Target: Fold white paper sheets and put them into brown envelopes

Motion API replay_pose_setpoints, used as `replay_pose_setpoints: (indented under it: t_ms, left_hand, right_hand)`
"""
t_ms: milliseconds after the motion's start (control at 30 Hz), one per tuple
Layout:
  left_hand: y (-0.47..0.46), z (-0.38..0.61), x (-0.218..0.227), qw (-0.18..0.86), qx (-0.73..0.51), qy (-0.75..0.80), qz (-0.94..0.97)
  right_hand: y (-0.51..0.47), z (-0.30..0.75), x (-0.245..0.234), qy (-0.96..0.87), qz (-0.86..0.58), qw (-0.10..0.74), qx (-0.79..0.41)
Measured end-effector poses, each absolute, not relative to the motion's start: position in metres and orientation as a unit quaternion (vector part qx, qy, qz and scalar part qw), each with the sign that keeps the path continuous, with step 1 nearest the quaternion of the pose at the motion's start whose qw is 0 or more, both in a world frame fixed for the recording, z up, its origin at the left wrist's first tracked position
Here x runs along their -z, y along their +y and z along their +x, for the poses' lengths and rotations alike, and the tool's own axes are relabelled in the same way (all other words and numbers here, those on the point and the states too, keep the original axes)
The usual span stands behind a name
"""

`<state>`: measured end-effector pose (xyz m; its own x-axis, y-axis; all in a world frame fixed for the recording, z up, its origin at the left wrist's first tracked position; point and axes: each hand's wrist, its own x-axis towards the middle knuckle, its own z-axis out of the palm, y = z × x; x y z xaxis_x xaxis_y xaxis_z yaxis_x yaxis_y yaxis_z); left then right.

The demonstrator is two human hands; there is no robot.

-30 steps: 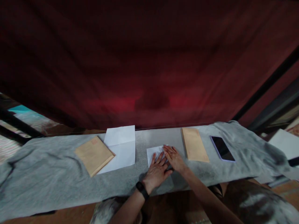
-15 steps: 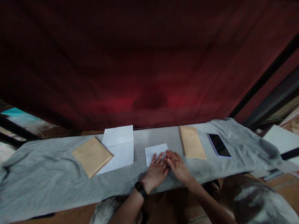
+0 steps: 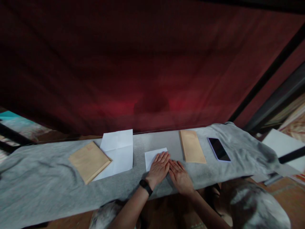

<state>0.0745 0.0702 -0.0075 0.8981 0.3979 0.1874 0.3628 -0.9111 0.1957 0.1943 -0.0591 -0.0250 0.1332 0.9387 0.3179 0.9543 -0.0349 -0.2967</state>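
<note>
Left hand point(image 3: 160, 168) lies flat on the paper point(image 3: 151, 156) at mid-desk point(image 3: 47, 190), grip open. Right hand point(image 3: 180, 177) lies flat just beside it at 4 o'clock, grip open. Envelope point(image 3: 192, 147) at 1 o'clock.

A: Support surface?

B: One long bench, draped end to end in a grey cloth point(image 3: 47, 187). The cloth is rumpled at the right end.

A: What's on the cloth, left to right?

B: Tan envelope point(image 3: 89, 161), lying at an angle, its right corner overlapping a creased white sheet point(image 3: 118, 151). Small white paper point(image 3: 152, 156) at centre, with the left hand point(image 3: 159, 168) flat on its near part. Second tan envelope point(image 3: 192, 146), long side running away from the edge. Phone point(image 3: 218, 149) just right of it, dark screen up.

A: Contact between items?

B: Only the first envelope and the sheet. The rest lie apart, all flat.
</note>
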Motion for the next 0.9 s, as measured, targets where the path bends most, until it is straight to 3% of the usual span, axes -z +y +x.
replay_pose_setpoints:
  t_ms: [900]
  left_hand:
    - [0.084, 0.075, 0.021, 0.085, -0.119, 0.349, 0.926]
  right_hand:
    - [-0.065, 0.199, 0.028, -0.671, -0.717, 0.184, 0.037]
